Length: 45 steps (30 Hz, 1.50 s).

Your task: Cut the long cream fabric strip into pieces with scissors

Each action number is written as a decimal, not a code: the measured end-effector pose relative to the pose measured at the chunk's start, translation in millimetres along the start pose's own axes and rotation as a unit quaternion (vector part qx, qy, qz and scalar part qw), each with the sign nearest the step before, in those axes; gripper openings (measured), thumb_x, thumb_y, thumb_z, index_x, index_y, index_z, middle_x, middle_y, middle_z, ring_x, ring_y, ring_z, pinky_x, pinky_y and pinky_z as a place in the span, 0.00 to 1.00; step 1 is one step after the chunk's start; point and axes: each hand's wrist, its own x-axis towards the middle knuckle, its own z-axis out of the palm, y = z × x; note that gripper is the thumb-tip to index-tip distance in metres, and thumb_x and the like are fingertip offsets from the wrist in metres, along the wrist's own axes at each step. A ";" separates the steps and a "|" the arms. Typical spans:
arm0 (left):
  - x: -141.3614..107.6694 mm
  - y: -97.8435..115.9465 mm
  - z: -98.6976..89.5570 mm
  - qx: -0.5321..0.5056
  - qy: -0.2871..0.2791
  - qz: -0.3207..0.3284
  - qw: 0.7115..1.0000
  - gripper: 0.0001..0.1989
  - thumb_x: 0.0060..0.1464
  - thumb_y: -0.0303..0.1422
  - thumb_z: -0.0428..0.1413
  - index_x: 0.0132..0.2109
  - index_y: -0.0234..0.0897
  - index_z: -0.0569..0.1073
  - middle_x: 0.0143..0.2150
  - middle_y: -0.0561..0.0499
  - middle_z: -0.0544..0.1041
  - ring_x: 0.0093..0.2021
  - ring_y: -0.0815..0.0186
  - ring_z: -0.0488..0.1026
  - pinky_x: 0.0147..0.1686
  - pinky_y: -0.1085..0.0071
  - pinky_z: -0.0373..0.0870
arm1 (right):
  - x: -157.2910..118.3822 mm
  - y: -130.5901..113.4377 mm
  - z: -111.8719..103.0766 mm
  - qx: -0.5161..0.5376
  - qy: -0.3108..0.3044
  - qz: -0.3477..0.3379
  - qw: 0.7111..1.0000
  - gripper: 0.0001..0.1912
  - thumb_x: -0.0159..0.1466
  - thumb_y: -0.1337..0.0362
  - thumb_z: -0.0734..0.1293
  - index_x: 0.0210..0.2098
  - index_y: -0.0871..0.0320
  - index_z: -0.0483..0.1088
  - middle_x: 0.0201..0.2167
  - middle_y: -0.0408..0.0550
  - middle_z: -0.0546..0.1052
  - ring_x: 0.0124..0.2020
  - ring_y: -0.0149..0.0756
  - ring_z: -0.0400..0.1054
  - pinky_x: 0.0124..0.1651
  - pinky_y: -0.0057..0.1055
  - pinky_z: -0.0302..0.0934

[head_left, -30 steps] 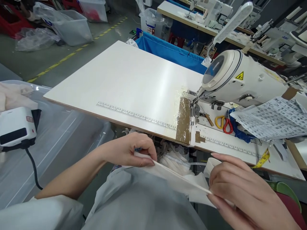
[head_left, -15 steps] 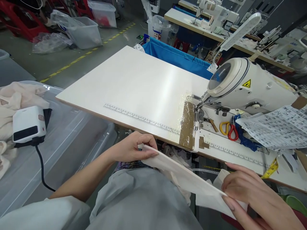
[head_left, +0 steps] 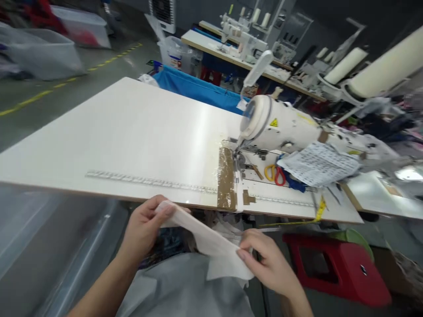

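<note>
A pale piece of fabric point(head_left: 211, 242) is stretched between my two hands, in front of the table's near edge and above my lap. My left hand point(head_left: 145, 222) pinches its upper left end between thumb and fingers. At the other end, my right hand point(head_left: 262, 257) grips the folded edge, with a loose flap hanging below. Beyond the hands stands a white sewing machine point(head_left: 277, 123) on a white table point(head_left: 148, 132). Brown tape point(head_left: 226, 180) covers the tabletop left of its needle area.
Scissors with yellow and red handles point(head_left: 275, 174) and a printed sheet point(head_left: 319, 163) lie right of the needle area. A yellow tape measure point(head_left: 320, 210) hangs at the front edge. A red stool point(head_left: 340, 268) stands low on the right, a blue fabric bin point(head_left: 198, 88) behind the table.
My view has swung to the right, bringing the red stool and thread cones into sight. The hands have come closer together, both still holding the fabric.
</note>
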 end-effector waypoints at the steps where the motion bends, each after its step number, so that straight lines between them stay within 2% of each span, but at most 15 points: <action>1: 2.4 1.4 3.4 -0.025 0.015 -0.008 1.000 0.18 0.54 0.49 0.58 0.31 0.39 0.68 0.28 0.49 0.79 0.31 0.60 0.75 0.34 0.65 0.74 | 0.2 1.7 8.7 0.007 0.002 0.020 1.000 0.12 0.68 0.62 0.60 0.28 0.56 0.65 0.25 0.43 0.71 0.29 0.34 0.66 0.36 0.32 0.62; 4: 9.0 10.2 12.6 -0.086 0.041 -0.020 0.995 0.17 0.53 0.48 0.59 0.31 0.40 0.68 0.29 0.50 0.80 0.30 0.61 0.75 0.32 0.67 0.75 | 2.7 8.0 25.7 0.044 -0.016 0.056 0.997 0.13 0.68 0.58 0.61 0.29 0.56 0.68 0.26 0.44 0.73 0.30 0.34 0.68 0.35 0.29 0.61; 6: 11.1 18.9 17.3 -0.089 0.041 -0.021 0.995 0.16 0.54 0.47 0.59 0.30 0.40 0.67 0.29 0.50 0.81 0.28 0.62 0.75 0.26 0.70 0.73 | 7.0 17.2 20.8 0.061 -0.018 0.059 0.996 0.12 0.68 0.58 0.61 0.34 0.56 0.70 0.31 0.45 0.76 0.34 0.34 0.70 0.38 0.29 0.62; 9: 10.5 32.1 23.6 -0.006 -0.012 0.057 0.998 0.11 0.57 0.40 0.59 0.31 0.40 0.70 0.32 0.50 0.82 0.30 0.62 0.77 0.24 0.71 0.71 | 23.3 46.4 -15.8 -0.023 0.131 0.093 0.987 0.12 0.69 0.59 0.59 0.42 0.56 0.71 0.43 0.51 0.77 0.46 0.39 0.70 0.50 0.35 0.62; 11: 9.7 37.6 28.7 0.082 -0.095 0.195 0.973 0.02 0.58 0.33 0.59 0.36 0.42 0.74 0.35 0.50 0.83 0.35 0.61 0.79 0.30 0.70 0.74 | 43.1 74.9 -49.7 -0.165 0.267 0.166 0.935 0.14 0.69 0.60 0.57 0.44 0.60 0.70 0.45 0.57 0.75 0.50 0.45 0.67 0.54 0.40 0.60; 13: 9.6 38.7 34.5 0.150 -0.167 0.345 0.911 0.08 0.57 0.25 0.58 0.42 0.43 0.75 0.38 0.50 0.83 0.37 0.62 0.79 0.35 0.69 0.74 | 66.9 103.2 -79.2 -0.294 0.246 0.290 0.877 0.15 0.68 0.60 0.57 0.46 0.63 0.69 0.47 0.62 0.74 0.53 0.50 0.66 0.53 0.42 0.59; 15: 10.0 35.7 39.4 0.193 -0.194 0.440 0.855 0.15 0.55 0.21 0.57 0.47 0.43 0.74 0.40 0.47 0.83 0.36 0.63 0.79 0.36 0.68 0.74 | 88.6 124.7 -98.4 -0.319 0.222 0.353 0.851 0.18 0.68 0.58 0.58 0.45 0.67 0.69 0.45 0.68 0.74 0.49 0.55 0.68 0.47 0.42 0.62; 17: 10.2 30.3 41.6 0.220 -0.192 0.475 0.830 0.17 0.55 0.20 0.57 0.49 0.41 0.72 0.40 0.46 0.83 0.36 0.63 0.79 0.37 0.68 0.74 | 102.7 136.7 -108.4 -0.318 0.202 0.389 0.841 0.20 0.67 0.55 0.60 0.42 0.69 0.70 0.40 0.71 0.75 0.45 0.58 0.70 0.41 0.42 0.62; 20: 9.8 22.3 39.7 0.229 -0.180 0.487 0.823 0.15 0.56 0.20 0.56 0.49 0.40 0.72 0.39 0.46 0.82 0.36 0.64 0.78 0.36 0.69 0.74 | 104.2 141.4 -116.2 -0.317 0.165 0.423 0.833 0.17 0.62 0.55 0.64 0.37 0.65 0.71 0.35 0.66 0.76 0.41 0.57 0.71 0.36 0.39 0.61; 23: 7.9 17.3 35.4 0.209 -0.182 0.462 0.842 0.12 0.58 0.21 0.54 0.47 0.39 0.74 0.38 0.47 0.82 0.36 0.66 0.77 0.35 0.73 0.73 | 80.7 137.9 -120.4 -0.308 0.132 0.438 0.834 0.12 0.57 0.57 0.67 0.32 0.61 0.69 0.30 0.59 0.76 0.36 0.53 0.72 0.32 0.35 0.60; 26: 5.4 14.7 33.3 0.193 -0.200 0.325 0.904 0.06 0.60 0.27 0.55 0.40 0.37 0.77 0.34 0.48 0.81 0.33 0.67 0.76 0.32 0.75 0.71 | 38.9 125.9 -113.4 -0.254 0.146 0.409 0.864 0.11 0.57 0.57 0.66 0.33 0.59 0.67 0.31 0.55 0.76 0.35 0.46 0.72 0.32 0.33 0.61; 29: 5.1 13.1 34.7 0.151 -0.226 0.142 0.952 0.09 0.59 0.34 0.57 0.34 0.36 0.79 0.32 0.47 0.80 0.31 0.66 0.76 0.29 0.76 0.70 | -0.9 97.0 -91.5 -0.112 0.148 0.285 0.940 0.15 0.59 0.52 0.65 0.38 0.56 0.65 0.31 0.48 0.74 0.32 0.39 0.69 0.33 0.31 0.62; 32: 7.6 12.6 37.9 0.112 -0.251 0.041 0.961 0.10 0.55 0.38 0.61 0.33 0.36 0.80 0.32 0.48 0.81 0.34 0.64 0.77 0.31 0.75 0.70 | -16.5 51.3 -65.0 -0.114 0.053 0.160 0.979 0.14 0.59 0.51 0.67 0.35 0.54 0.64 0.29 0.44 0.72 0.28 0.35 0.64 0.32 0.31 0.58; 37: 7.8 15.0 39.9 0.116 -0.260 -0.009 0.959 0.12 0.54 0.40 0.61 0.32 0.35 0.80 0.29 0.49 0.78 0.29 0.68 0.71 0.27 0.76 0.63 | 7.6 -7.1 -45.2 -0.306 0.011 -0.004 0.952 0.11 0.57 0.58 0.69 0.28 0.57 0.63 0.26 0.43 0.70 0.28 0.34 0.60 0.36 0.33 0.49; 45: 1.3 17.1 35.2 0.106 -0.255 -0.041 0.960 0.14 0.51 0.40 0.61 0.30 0.31 0.77 0.24 0.51 0.72 0.25 0.71 0.63 0.25 0.76 0.56 | 31.9 -13.5 -42.1 -0.362 -0.027 -0.069 0.929 0.08 0.56 0.61 0.66 0.25 0.58 0.64 0.24 0.43 0.70 0.25 0.31 0.57 0.36 0.32 0.45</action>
